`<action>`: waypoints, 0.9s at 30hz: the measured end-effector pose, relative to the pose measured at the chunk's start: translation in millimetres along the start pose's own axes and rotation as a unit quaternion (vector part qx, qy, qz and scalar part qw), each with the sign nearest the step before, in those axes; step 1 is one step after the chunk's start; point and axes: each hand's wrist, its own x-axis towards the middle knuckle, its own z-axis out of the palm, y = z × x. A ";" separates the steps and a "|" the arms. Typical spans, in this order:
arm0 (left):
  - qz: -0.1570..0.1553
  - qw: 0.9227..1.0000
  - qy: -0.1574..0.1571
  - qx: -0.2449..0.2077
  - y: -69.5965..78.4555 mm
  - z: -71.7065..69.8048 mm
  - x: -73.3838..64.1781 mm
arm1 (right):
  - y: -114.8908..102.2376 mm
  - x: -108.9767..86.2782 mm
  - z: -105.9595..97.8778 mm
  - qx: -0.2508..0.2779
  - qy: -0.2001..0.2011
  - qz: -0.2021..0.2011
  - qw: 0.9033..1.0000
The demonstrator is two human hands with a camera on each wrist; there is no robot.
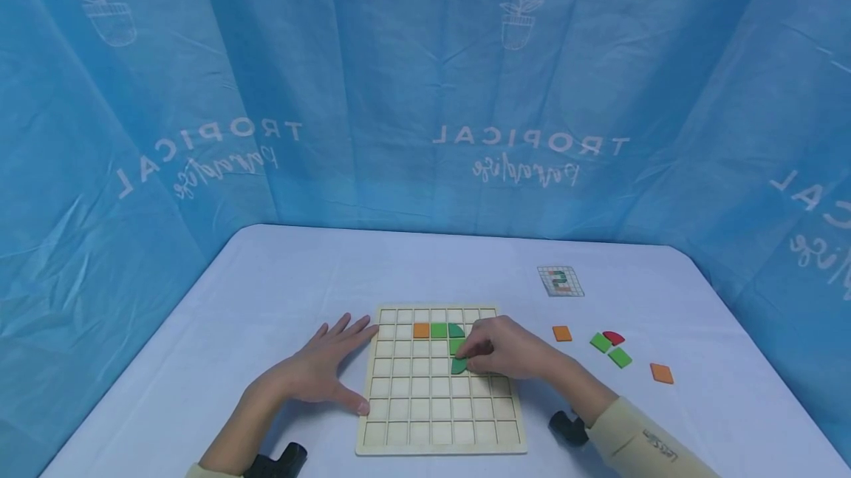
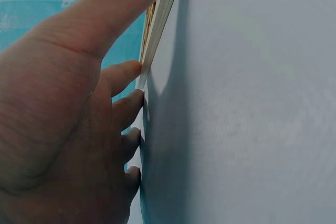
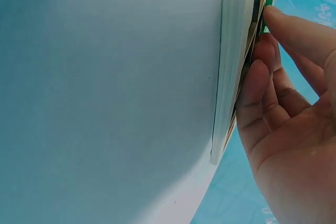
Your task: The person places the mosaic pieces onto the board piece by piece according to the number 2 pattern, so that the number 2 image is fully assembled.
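Dark green, a flat piece with a curved edge [image 1: 459, 366] is pinched between the thumb and fingertips of the right hand [image 1: 504, 347], at a cell of a pale wooden gridded board [image 1: 441, 449]. Just beyond the grip, a bright green flat square [image 1: 455, 346] is partly covered by the fingers; board cells to the grip's right are hidden by the hand. Left of the grip, the board's edge is touched by the left hand [image 1: 319, 369], its fingers spread. Well to the grip's right, loose orange, green and red flat pieces [image 1: 620, 357] are scattered; beyond them a printed grid card [image 1: 561, 281] is laid. On the blue curtain [image 1: 392, 57], "TROPICAL Paradise" is printed, seen mirrored.
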 end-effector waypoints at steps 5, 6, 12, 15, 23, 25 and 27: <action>-0.004 1.000 0.001 0.002 0.7 0.2 0.1 | -1.4 2.3 0.5 -0.010 0.002 -0.008 1.000; -0.005 1.000 0.003 0.002 0.8 0.2 0.2 | -1.4 2.8 0.7 -0.013 0.002 -0.010 1.000; -0.009 1.000 0.005 0.002 1.0 0.5 0.5 | -2.4 3.7 1.5 -0.018 0.008 0.001 1.000; -0.012 1.000 0.003 0.003 1.7 0.1 0.5 | -3.1 4.5 2.6 -0.018 0.012 0.012 1.000; -0.015 1.000 0.003 0.002 3.1 -0.4 0.4 | -3.6 6.0 3.8 -0.017 0.015 0.022 0.999; -0.016 1.000 0.002 0.004 3.1 -0.2 0.5 | -3.1 5.6 3.5 -0.016 0.015 0.021 1.000; -0.016 1.000 0.001 0.007 3.0 0.0 1.1 | -2.5 4.5 2.8 -0.018 0.014 0.020 1.000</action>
